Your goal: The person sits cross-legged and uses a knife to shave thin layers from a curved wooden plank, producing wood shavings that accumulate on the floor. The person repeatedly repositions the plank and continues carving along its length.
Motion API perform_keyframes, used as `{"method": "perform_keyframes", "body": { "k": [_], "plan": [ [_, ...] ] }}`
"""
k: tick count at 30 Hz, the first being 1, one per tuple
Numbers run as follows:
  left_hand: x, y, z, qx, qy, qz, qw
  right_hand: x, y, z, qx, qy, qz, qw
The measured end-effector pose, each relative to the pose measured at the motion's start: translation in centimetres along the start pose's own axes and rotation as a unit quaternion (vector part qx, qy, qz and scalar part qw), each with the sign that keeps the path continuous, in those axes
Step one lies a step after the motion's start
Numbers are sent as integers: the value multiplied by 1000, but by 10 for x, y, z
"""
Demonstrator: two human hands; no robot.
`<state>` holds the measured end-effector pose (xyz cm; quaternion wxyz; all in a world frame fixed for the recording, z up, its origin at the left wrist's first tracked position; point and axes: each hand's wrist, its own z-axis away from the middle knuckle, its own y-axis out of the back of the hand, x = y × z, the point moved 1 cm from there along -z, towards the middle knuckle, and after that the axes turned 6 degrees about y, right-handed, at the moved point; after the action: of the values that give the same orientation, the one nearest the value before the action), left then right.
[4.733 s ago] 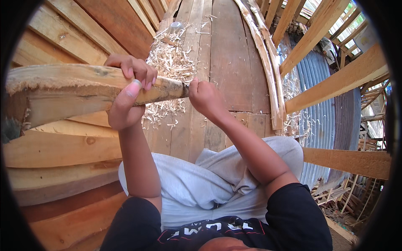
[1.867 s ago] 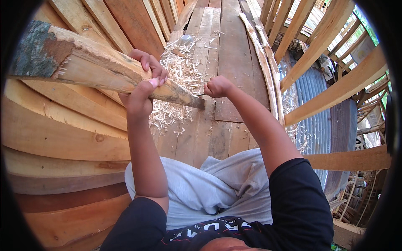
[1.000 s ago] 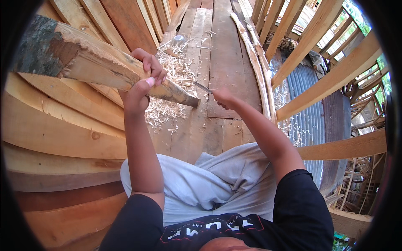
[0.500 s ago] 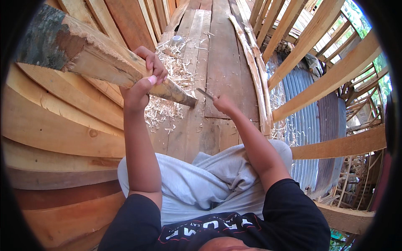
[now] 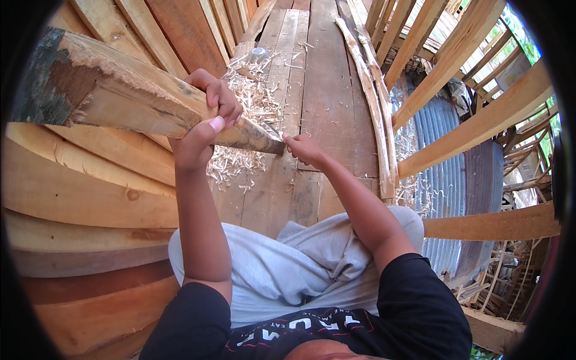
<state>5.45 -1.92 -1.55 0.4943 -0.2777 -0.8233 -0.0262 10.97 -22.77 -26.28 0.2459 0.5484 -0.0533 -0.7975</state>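
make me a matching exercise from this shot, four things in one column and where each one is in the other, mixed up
Things:
1. left hand
2. right hand
3. wood shavings
4. corrugated metal sheet

Places:
A. scattered on the plank floor beyond the hands
B. wrapped around the thick wooden stake
C. below the slanted beams at the person's right
D. at the stake's tapered tip, gripping a thin blade

Pairs: 1-B, 2-D, 3-A, 4-C
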Motion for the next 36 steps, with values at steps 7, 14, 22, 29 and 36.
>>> {"method": "perform_keyframes", "body": {
  "k": [7,14,22,29,36],
  "plan": [
    [-2,3,1,-13,11,10,1000,-4,3,1,-38,-30,-31,998],
    [-1,9,1,-18,6,7,1000,-4,7,-5,-130,-158,-233,951],
    [-1,15,0,0,-4,13,1000,16,46,-27,185,-131,-554,801],
    [-2,11,0,-4,-3,14,1000,3,74,-28,308,110,-289,900],
    [-4,0,1,-15,1,12,1000,-45,51,2,137,202,105,964]
  ]
}}
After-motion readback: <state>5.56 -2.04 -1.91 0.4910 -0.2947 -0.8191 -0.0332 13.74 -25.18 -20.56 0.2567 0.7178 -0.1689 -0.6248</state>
